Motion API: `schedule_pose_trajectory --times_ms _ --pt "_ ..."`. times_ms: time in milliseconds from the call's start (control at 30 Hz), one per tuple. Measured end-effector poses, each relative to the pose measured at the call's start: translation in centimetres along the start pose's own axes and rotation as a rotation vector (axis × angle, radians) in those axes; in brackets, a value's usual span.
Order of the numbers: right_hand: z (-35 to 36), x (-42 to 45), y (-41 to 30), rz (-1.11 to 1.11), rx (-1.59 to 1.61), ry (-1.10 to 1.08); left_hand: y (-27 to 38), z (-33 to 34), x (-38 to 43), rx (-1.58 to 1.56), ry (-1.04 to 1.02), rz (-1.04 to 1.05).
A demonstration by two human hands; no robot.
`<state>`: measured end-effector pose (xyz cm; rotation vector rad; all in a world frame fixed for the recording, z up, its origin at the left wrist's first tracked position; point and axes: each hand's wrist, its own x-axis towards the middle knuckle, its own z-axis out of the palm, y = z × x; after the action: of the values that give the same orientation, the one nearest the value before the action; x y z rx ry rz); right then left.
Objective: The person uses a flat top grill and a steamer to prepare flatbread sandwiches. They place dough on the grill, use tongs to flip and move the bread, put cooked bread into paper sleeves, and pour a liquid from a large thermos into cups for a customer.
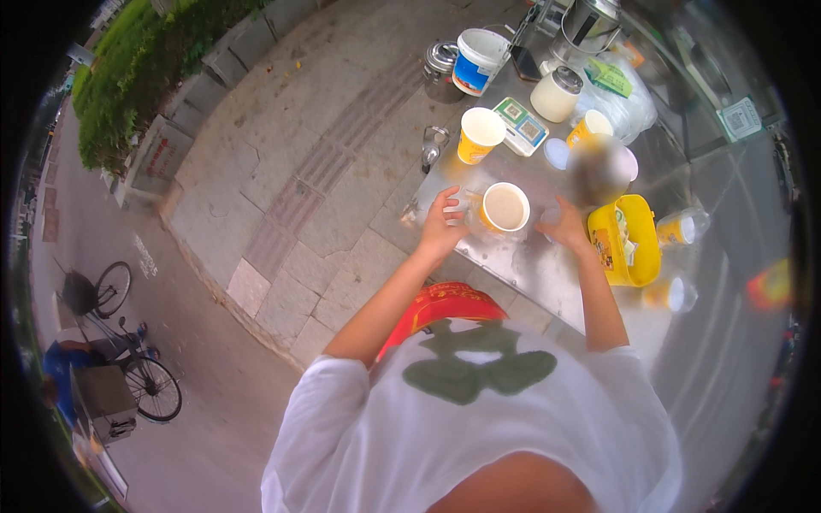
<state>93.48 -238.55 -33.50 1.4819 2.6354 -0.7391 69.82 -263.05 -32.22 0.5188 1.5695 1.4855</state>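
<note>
A yellow-and-white paper cup (490,221) of milky light-brown drink stands on the metal counter (513,256), with clear plastic film bunched around its base. Just left of it is my left hand (442,224), fingers apart and close to the film; whether they touch it I cannot tell. My right hand (569,227) is on the cup's other side, thumb and finger beside a translucent round piece, perhaps a lid (550,222). Whether that hand grips the piece is unclear. Another yellow paper cup (474,151) stands upright farther back, near the counter's left edge.
A yellow plastic box (627,272) holding papers stands right of my right hand. Behind are a code-bearing stand (523,127), a pale-filled jar (553,96), a white-and-blue bucket (471,77) and a plastic bag (635,102). A person with a bicycle (151,385) is at far left.
</note>
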Motion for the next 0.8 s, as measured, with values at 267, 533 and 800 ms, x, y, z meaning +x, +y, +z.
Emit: schedule_pose_trajectory --times_ms 267,533,800 --pt "5.0 -4.5 -7.8 -0.259 0.693 -0.272 -3.7 2.2 3.2 0.231 -0.103 0.023" --pt "8.4 -5.7 -9.7 -0.233 0.627 0.028 -3.3 6.3 0.6 0.313 0.067 0.06" --pt "6.9 -6.5 -9.9 -0.307 0.632 -0.058 -3.9 3.5 0.8 0.27 -0.022 0.09"
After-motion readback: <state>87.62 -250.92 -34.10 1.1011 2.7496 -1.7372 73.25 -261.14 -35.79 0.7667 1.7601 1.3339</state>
